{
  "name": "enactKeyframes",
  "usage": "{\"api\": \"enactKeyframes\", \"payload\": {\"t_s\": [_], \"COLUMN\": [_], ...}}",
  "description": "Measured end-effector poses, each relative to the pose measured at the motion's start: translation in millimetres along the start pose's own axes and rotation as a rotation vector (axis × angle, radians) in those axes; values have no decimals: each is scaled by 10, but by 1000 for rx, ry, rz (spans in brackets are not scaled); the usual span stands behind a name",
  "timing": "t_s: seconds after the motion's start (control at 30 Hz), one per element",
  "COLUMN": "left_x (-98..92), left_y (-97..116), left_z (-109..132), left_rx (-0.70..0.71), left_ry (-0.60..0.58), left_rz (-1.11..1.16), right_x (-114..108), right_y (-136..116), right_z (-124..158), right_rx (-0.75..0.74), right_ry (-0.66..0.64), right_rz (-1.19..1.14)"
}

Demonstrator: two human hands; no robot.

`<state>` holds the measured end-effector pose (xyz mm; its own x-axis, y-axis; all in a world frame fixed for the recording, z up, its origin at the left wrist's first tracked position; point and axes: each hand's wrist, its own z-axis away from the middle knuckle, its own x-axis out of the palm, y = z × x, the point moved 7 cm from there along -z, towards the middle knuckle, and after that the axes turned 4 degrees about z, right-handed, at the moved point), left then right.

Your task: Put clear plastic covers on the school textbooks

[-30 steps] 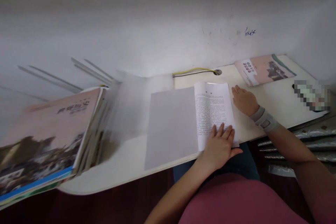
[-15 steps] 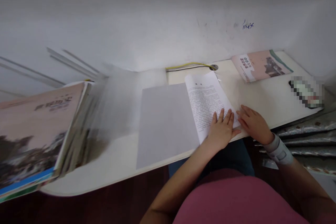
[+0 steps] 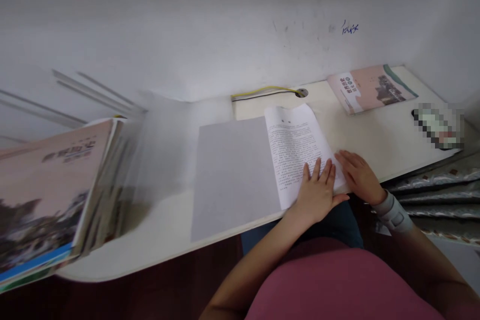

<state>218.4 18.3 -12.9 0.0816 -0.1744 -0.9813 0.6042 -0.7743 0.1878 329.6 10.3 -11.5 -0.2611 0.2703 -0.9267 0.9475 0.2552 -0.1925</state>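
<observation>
An open booklet (image 3: 296, 142) with a printed white page on its right side and a plain grey leaf (image 3: 234, 175) on its left lies at the table's front edge. My left hand (image 3: 317, 190) rests flat on the lower part of the printed page, fingers spread and thumb pointing right. Against the page's lower right edge lies my right hand (image 3: 358, 175), fingers stretched out and nearly together, with a grey band (image 3: 393, 212) around the wrist. Nothing shows between the fingers of either hand.
A stack of books (image 3: 48, 195) stands at the left. Another pink-covered book (image 3: 371, 90) lies at the back right, near a phone-like object (image 3: 437, 127), partly pixelated. Yellow and black cables (image 3: 266, 91) run into a hole by the wall. Patterned layered edges (image 3: 438, 195) sit below the table's right side.
The view has shifted slightly, moving the table and books a little left and up. My left hand has slid slightly rightward on the page. My right hand stays by the page's edge.
</observation>
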Motion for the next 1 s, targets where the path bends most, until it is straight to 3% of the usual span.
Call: {"api": "enactKeyframes", "payload": {"t_s": [0.17, 0.37, 0.53, 0.73, 0.83, 1.0], "left_x": [-52, -13, 50, 81, 90, 125], "left_y": [51, 65, 85, 115, 120, 132], "left_z": [40, -14, 7, 86, 104, 100], "left_rx": [41, 100, 98, 107, 115, 120], "left_ry": [-25, -16, 34, 40, 53, 68], "left_rz": [28, 35, 7, -16, -35, -55], "right_x": [3, -6, 7, 313, 492, 599], "right_y": [56, 11, -86, 38, 112, 170], "right_z": [12, -95, -736, -1716, -1893, -1881], "right_rx": [62, 22, -65, 168, 253, 300], "right_ry": [81, -68, -192, -250, -299, -365], "right_rz": [-98, 47, 274, 467, 471, 526]}}
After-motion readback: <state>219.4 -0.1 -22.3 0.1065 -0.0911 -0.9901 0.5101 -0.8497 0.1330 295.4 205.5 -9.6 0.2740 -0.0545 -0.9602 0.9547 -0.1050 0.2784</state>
